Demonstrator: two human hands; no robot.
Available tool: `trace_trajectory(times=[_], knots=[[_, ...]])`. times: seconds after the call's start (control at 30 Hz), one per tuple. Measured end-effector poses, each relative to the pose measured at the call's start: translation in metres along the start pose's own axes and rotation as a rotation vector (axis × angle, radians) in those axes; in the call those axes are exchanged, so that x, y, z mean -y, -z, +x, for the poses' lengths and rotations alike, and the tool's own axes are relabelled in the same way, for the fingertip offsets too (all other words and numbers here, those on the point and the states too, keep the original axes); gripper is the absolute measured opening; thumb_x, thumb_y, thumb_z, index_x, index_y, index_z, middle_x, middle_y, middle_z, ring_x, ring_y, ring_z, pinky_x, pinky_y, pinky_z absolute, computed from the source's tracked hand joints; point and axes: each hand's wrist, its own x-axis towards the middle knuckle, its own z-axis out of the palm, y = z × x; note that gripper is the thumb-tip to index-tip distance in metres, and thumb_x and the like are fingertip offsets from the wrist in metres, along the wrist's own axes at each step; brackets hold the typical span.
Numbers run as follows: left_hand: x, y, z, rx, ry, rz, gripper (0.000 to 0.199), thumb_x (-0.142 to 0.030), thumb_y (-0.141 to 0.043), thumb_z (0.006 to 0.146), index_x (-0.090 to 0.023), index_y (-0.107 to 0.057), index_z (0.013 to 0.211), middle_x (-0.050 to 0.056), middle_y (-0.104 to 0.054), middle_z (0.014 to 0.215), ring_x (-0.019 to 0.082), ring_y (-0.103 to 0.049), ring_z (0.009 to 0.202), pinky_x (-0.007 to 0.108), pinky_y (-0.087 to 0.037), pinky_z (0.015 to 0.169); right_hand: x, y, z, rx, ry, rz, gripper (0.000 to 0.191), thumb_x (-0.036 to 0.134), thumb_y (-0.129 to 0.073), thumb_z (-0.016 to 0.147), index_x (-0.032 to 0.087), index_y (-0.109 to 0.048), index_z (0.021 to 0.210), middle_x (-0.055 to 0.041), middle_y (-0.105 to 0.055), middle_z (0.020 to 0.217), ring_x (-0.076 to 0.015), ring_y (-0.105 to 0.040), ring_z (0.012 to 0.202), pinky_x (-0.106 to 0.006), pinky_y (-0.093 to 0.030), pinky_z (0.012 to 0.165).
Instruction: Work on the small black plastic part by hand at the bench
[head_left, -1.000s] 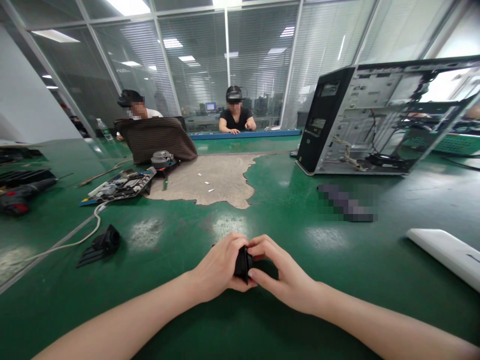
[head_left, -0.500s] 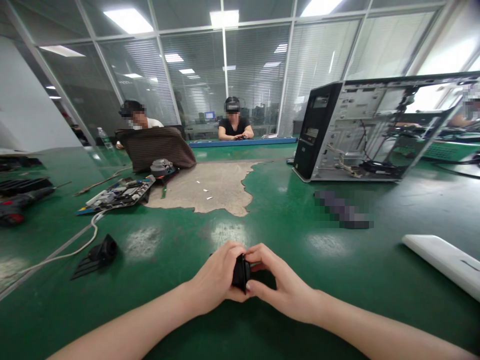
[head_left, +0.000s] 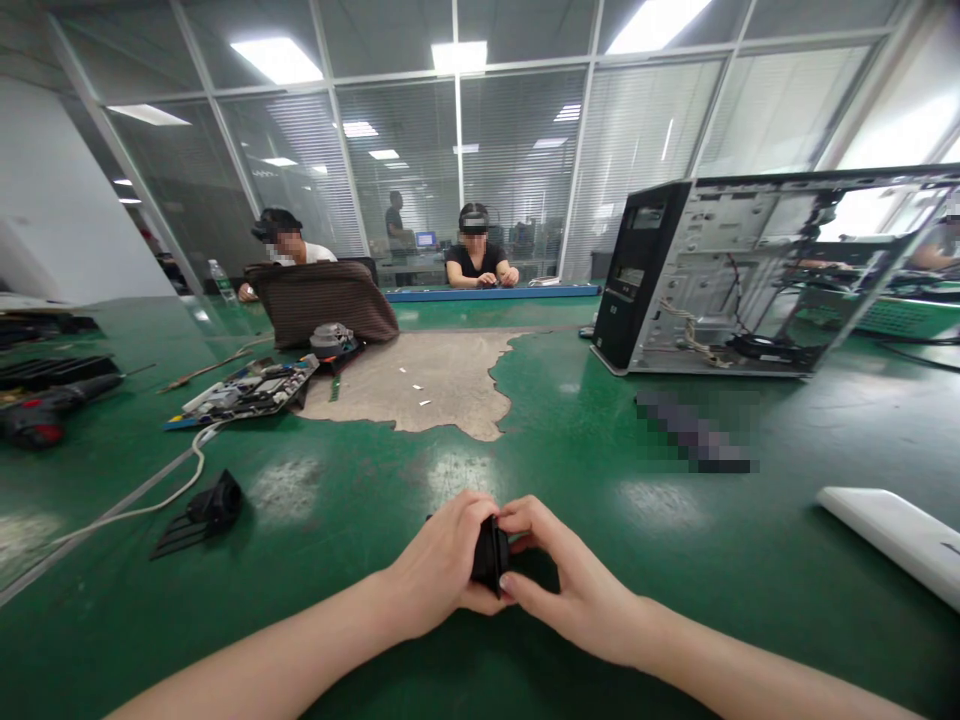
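Note:
A small black plastic part (head_left: 489, 556) sits between my two hands, low over the green tabletop. My left hand (head_left: 442, 555) is wrapped round its left side, and the palm and fingers hide much of it. On the other side, my right hand (head_left: 559, 575) grips the part's right edge with thumb and fingertips. Its exact kind cannot be made out. Off to the left lies another black plastic piece (head_left: 214, 503) with long thin prongs.
An open computer case (head_left: 645, 280) stands at the right, with a white slab-shaped object (head_left: 892, 525) nearer me. A circuit board (head_left: 255, 390), a white cable (head_left: 196, 465), a power drill (head_left: 52, 405) and a brown cloth-like cover (head_left: 322, 300) occupy the left. Two people sit across the table.
The view has shifted slightly, so everything appears a little lower and further right. Both hands keep hold of the black part. The person opposite has raised their hands a little.

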Motion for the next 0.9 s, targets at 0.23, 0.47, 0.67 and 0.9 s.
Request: trace_trajectory(times=[0.23,0.47,0.67,0.9], knots=[[0.0041,-0.002,-0.0026,0.005,0.018,-0.01,0.069,-0.026,-0.073,0.055,-0.019,-0.031,0.109,0.007,-0.048,0.096,0.023,-0.053,0.086,0.038,-0.049,0.073,-0.0025,-0.0049,0.0044,0.006,-0.14,0.147,0.014,0.014,-0.05,0.082,0.018,-0.045,0.095,-0.0024,-0.055,0.085,-0.0156,-0.058,0.08,-0.033,-0.05,0.073],[0.0027,-0.0012,-0.0036,0.005,0.025,-0.011,0.064,-0.023,-0.068,0.059,-0.018,-0.031,0.111,0.007,-0.048,0.098,0.023,-0.052,0.089,0.039,-0.048,0.076,0.0017,-0.0014,0.0005,0.026,0.009,0.014,0.027,0.008,-0.056,0.076,0.019,-0.048,0.1,-0.0061,-0.051,0.103,-0.0187,-0.051,0.097,-0.035,-0.046,0.083],[0.004,-0.0021,-0.0039,-0.001,0.036,-0.033,0.067,-0.024,-0.071,0.056,-0.019,-0.032,0.11,0.007,-0.049,0.096,0.023,-0.053,0.087,0.038,-0.048,0.074,-0.0019,-0.0025,0.0042,-0.025,-0.015,0.091,0.015,0.015,-0.052,0.081,0.019,-0.049,0.095,-0.0056,-0.051,0.099,-0.017,-0.054,0.091,-0.034,-0.049,0.079],[0.0061,-0.0041,-0.0049,-0.012,0.014,-0.013,0.068,-0.027,-0.071,0.057,-0.019,-0.031,0.111,0.007,-0.048,0.098,0.024,-0.053,0.089,0.039,-0.048,0.076,-0.0018,-0.0045,0.0037,0.043,-0.096,0.117,0.021,0.012,-0.052,0.081,0.019,-0.047,0.1,-0.0042,-0.055,0.094,-0.0166,-0.056,0.088,-0.035,-0.049,0.08]])
